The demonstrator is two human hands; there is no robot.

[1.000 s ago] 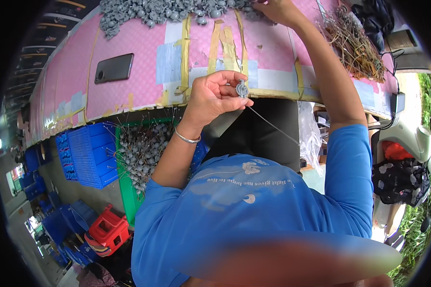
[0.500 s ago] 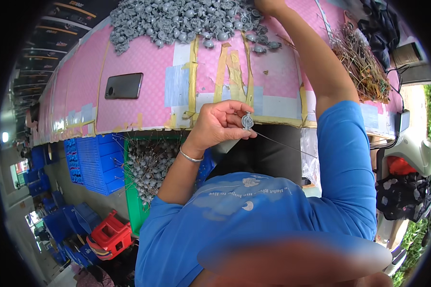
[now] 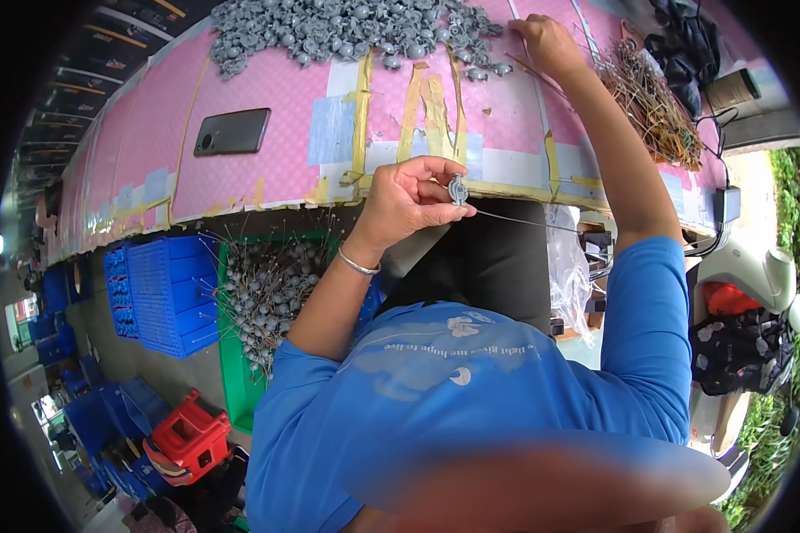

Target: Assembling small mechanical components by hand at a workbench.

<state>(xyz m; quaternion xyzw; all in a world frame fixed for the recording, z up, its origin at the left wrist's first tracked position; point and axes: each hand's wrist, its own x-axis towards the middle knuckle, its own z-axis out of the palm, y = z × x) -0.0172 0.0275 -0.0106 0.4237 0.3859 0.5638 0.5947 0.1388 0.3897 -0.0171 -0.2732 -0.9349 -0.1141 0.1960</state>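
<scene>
My left hand (image 3: pixel 409 200) pinches a small grey round plastic piece (image 3: pixel 457 190) between thumb and fingers, just off the table's near edge. A thin wire (image 3: pixel 529 220) runs from that piece toward the right. Over the far right part of the table, beside the end of a heap of similar grey pieces (image 3: pixel 329 31), is my right hand (image 3: pixel 551 46). Its fingers are drawn together at the tips; whatever they hold, if anything, is too small to make out.
A dark phone (image 3: pixel 232 131) lies on the pink, taped table (image 3: pixel 276 98). Bundled thin wires (image 3: pixel 653 107) rest at the right. Below the table's edge stand a green crate (image 3: pixel 238 391) of wired grey pieces, blue crates (image 3: pixel 173 293) and a red plastic stool (image 3: pixel 187 440).
My right hand has come back from the heap's far side, nearer and to the right. The left hand keeps its hold on the grey piece. The whole view has shifted slightly.
</scene>
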